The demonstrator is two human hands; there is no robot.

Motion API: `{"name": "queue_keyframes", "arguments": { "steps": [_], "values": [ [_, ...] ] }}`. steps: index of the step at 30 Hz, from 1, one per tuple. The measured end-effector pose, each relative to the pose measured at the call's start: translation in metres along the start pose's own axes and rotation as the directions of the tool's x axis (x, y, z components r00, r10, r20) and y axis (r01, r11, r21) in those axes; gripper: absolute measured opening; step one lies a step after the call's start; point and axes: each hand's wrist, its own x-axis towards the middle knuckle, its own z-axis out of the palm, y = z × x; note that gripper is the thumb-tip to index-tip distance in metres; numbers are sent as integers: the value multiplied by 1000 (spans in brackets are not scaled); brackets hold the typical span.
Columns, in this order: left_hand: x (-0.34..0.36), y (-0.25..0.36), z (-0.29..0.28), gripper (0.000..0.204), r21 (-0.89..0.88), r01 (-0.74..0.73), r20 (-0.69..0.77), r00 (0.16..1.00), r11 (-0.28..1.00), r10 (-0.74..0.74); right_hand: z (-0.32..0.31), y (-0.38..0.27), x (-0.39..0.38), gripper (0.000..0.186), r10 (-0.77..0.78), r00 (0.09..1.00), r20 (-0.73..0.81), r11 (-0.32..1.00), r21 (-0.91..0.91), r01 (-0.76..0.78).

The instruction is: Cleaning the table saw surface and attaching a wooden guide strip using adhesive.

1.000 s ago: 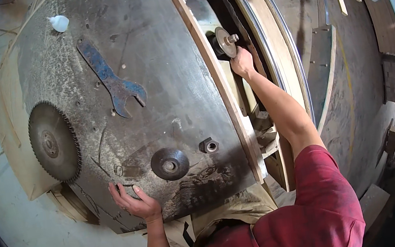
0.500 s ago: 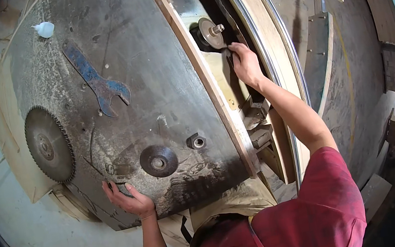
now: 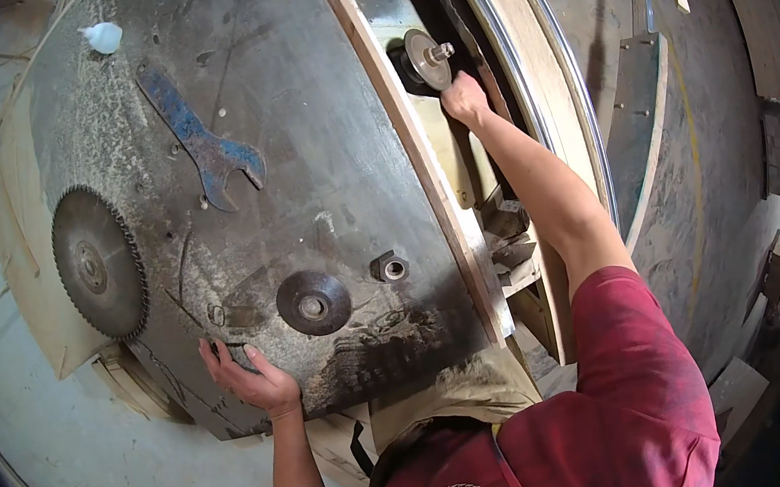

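Note:
My right hand (image 3: 466,101) reaches into the opening beside the metal table. Its fingers are curled closed just below the round metal flange (image 3: 427,59) on a threaded shaft; whatever they hold, if anything, is hidden. At the table's near edge, my left hand (image 3: 254,374) has its fingers apart and holds nothing. Close to it lie a dark round flange washer (image 3: 313,302) and a hex nut (image 3: 390,267). A toothed circular saw blade (image 3: 94,265) rests flat at the table's left edge. Farther back lies a blue, worn open-end wrench (image 3: 196,136).
A small white plastic bottle (image 3: 103,38) lies at the far left of the dusty metal table (image 3: 312,115). A wooden strip (image 3: 411,141) borders the opening. To its right run long metal rails (image 3: 538,53), with boards beyond on the floor.
My right hand has moved closer beneath the flange, its fingers curled tighter. The view has shifted slightly. My left hand stays at the table's edge, fingers still apart.

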Motion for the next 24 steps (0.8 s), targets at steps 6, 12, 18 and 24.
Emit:
{"name": "queue_keyframes", "arguments": {
  "steps": [6,12,18,24],
  "values": [
    [-4,-1,-1,46,-3,27,18,999,1000,-27,-9,39,-44,43,-338,921,-192,936,36,351],
    [0,-1,0,47,-36,69,11,998,997,-69,-123,6,-161,27,-235,971,-51,917,318,239],
    [0,-3,-5,47,-36,79,-15,997,996,-79,-177,-21,-291,13,-299,937,-180,808,475,349],
    [-8,-10,-11,50,23,78,-15,997,997,-78,-118,-59,-411,15,-731,680,54,679,149,718]
  ]
}}
